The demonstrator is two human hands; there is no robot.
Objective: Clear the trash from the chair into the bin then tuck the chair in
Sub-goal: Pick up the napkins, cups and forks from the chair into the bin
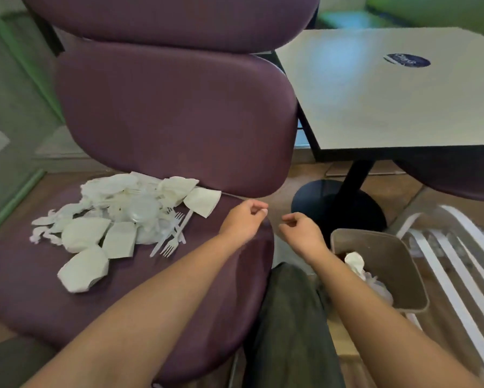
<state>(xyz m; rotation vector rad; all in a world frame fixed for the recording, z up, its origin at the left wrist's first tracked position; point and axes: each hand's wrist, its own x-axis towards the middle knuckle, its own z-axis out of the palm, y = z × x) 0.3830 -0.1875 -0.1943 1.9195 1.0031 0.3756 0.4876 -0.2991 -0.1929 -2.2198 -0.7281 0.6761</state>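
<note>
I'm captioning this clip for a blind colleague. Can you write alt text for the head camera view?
A pile of white trash, napkins and plastic forks, lies on a purple chair seat; the person's left hand and right hand hover loosely curled and empty near its right edge. A tan bin holding some white trash stands on the floor to the right, beside a table.

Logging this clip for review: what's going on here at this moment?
A person is clearing a purple chair. A pile of white trash, napkins, plastic forks and cups, still lies on the seat. A brown bin on the floor to the right already holds some white trash. The left hand hangs above the seat's right edge and the right hand is beside the bin; both are loosely curled with nothing in their grip. The chair is not tucked under the table.
</note>
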